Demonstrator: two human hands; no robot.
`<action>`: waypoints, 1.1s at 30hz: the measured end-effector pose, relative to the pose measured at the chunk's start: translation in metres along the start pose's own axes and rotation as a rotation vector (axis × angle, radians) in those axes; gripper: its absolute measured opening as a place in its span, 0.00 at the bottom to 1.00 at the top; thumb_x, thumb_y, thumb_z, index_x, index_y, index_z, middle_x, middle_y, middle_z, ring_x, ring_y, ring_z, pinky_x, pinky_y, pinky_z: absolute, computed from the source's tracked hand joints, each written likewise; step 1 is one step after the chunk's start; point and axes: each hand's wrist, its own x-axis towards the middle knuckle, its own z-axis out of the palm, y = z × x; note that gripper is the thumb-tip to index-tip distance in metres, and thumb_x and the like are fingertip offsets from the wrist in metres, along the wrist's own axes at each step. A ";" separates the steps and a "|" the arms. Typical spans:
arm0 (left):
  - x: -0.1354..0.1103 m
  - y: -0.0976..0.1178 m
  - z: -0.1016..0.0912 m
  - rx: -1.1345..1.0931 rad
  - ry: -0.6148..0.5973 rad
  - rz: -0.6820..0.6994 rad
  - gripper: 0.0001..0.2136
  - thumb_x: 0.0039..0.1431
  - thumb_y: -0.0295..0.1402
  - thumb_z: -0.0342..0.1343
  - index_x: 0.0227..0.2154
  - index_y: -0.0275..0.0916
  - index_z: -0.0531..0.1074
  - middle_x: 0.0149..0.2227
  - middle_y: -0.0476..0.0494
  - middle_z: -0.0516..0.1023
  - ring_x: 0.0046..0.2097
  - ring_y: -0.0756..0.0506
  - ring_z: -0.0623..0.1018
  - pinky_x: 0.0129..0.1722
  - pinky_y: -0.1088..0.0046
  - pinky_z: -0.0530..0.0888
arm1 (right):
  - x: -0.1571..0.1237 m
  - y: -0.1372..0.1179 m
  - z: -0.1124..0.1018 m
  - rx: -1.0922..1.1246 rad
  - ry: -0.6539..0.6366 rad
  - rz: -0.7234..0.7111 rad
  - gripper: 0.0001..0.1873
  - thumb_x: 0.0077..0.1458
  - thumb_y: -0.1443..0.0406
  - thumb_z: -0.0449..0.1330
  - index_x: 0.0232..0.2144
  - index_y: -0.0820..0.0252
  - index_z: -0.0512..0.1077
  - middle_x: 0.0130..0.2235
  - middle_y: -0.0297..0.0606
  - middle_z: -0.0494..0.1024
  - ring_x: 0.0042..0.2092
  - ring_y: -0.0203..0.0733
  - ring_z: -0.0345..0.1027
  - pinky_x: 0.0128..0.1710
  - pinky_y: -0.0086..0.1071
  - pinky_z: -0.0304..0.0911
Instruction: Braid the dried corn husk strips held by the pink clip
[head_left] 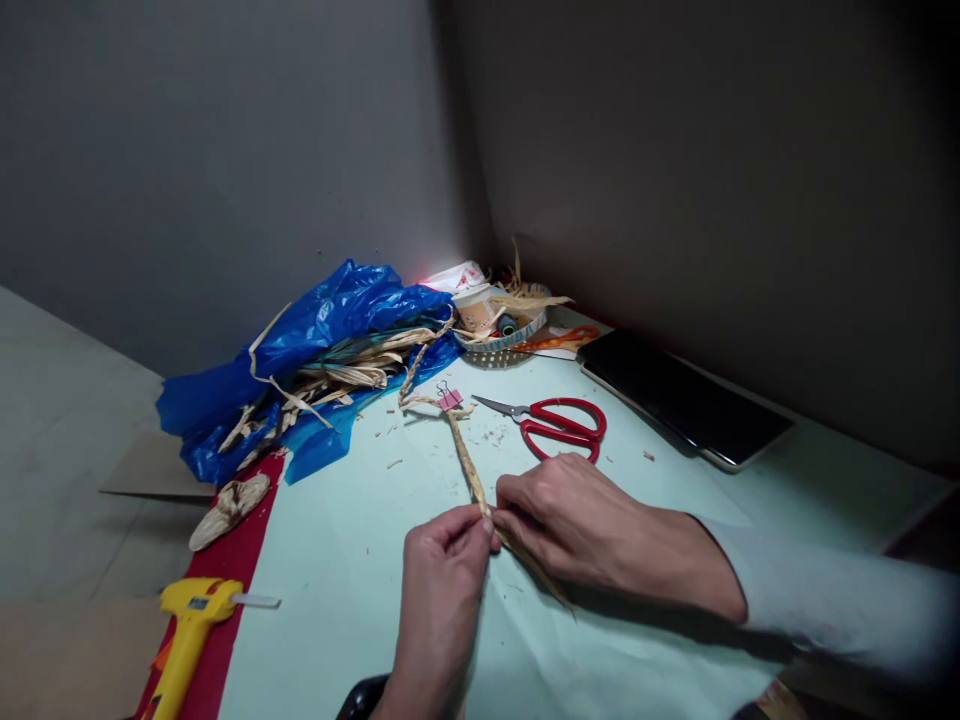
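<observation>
My left hand (442, 565) and my right hand (577, 520) meet near the table's front, both pinched on a tan braided husk strip (466, 460). The braid runs away from me to a pink binder clip (450, 400) at its far end. Loose husk ends trail out under my right hand toward the front. Red-handled scissors (559, 425) lie just beyond my right hand, blades pointing left.
A blue plastic bag (322, 350) full of dried husks lies at the back left. A small basket (502, 340) with cups sits in the corner. A dark tablet (679, 395) lies at the right. A yellow glue gun (187, 625) rests at the front left.
</observation>
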 end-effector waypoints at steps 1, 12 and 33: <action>-0.001 0.001 0.001 -0.001 0.011 0.001 0.07 0.48 0.33 0.60 0.23 0.33 0.77 0.18 0.52 0.66 0.23 0.52 0.62 0.23 0.78 0.59 | -0.001 -0.001 0.000 -0.010 -0.003 -0.011 0.12 0.60 0.64 0.50 0.26 0.62 0.67 0.22 0.35 0.68 0.22 0.32 0.47 0.25 0.33 0.38; -0.003 -0.004 0.006 -0.248 -0.012 -0.138 0.12 0.48 0.35 0.62 0.31 0.29 0.79 0.14 0.58 0.56 0.17 0.57 0.51 0.17 0.80 0.48 | -0.014 -0.014 0.009 -0.156 -0.054 -0.317 0.06 0.54 0.73 0.53 0.34 0.65 0.68 0.32 0.41 0.74 0.28 0.40 0.62 0.24 0.35 0.44; -0.007 -0.008 -0.006 -0.395 -0.077 -0.158 0.13 0.50 0.35 0.64 0.36 0.32 0.76 0.17 0.56 0.63 0.18 0.60 0.53 0.18 0.83 0.51 | 0.001 0.001 0.002 0.557 -0.134 0.029 0.14 0.65 0.57 0.49 0.34 0.59 0.67 0.31 0.34 0.71 0.35 0.38 0.64 0.32 0.29 0.56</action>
